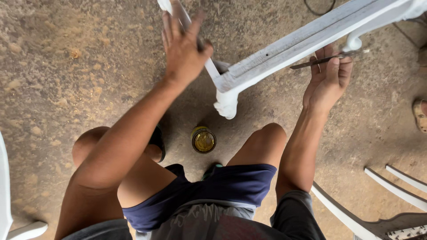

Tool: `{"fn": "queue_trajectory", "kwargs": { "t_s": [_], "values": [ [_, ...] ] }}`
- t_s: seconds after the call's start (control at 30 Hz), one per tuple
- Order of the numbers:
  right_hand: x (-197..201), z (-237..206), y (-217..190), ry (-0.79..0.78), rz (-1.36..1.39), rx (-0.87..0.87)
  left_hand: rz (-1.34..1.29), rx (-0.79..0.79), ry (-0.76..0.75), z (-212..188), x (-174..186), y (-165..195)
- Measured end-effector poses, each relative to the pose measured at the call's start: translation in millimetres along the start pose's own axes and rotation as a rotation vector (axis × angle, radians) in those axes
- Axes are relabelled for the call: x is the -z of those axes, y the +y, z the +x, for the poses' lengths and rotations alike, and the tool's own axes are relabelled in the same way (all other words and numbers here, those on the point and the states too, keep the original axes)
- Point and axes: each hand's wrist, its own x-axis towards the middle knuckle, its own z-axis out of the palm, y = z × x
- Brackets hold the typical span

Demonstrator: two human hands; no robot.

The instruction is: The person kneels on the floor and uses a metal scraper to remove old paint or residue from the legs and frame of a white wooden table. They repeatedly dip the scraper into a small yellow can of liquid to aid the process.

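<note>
White frame (307, 42), a painted wooden piece with a long grooved rail, runs from the far right down toward the middle of the scene and ends in a carved foot (227, 106) that hangs just above the floor (66, 80). A thinner white bar branches from that corner up toward the far left.

Left hand (183, 49) lies on this thinner bar at the far middle, palm down, fingers spread and pointing away; its grip is loose, the fingers apart over the bar rather than wrapped around it.

Right hand (329, 75) is at the right, just under the rail, with the palm turned up. Its grip is closed on a thin dark blade (322, 60), pinched between thumb and fingers, and the blade lies flat along the lower edge of the rail, pointing left. Whether the blade touches the wood cannot be told.

On the floor between the knees, near the carved foot, stands a small open tin (203, 140) with yellowish contents. The person sits low in dark blue shorts (231, 186). At the near right lie more white slats (400, 182) of another painted piece, and at the near left edge a white curved part (5, 195). The floor is dusty, speckled concrete.
</note>
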Motion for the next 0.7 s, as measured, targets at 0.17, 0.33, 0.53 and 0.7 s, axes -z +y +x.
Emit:
{"fn": "queue_trajectory", "kwargs": {
  "t_s": [0.17, 0.33, 0.53, 0.7],
  "values": [
    [17.2, 37.7, 8.5, -0.036, 0.055, -0.034, 0.289, -0.273, -0.201, -19.1, -6.5, 21.1],
    [26.9, 63.0, 12.3, 0.099, 0.122, -0.14, 0.44, -0.486, -0.315, -33.2, -27.5, 28.2],
    [19.7, 90.8, 3.4, 0.103, 0.137, -0.176, 0.679, -0.599, -0.18, -43.6, -71.2, 43.2],
    [26.2, 91.3, 0.0, 0.278, 0.072, -0.241, 0.793, -0.657, -0.412, -59.8, -91.2, 64.5]
  ]
}}
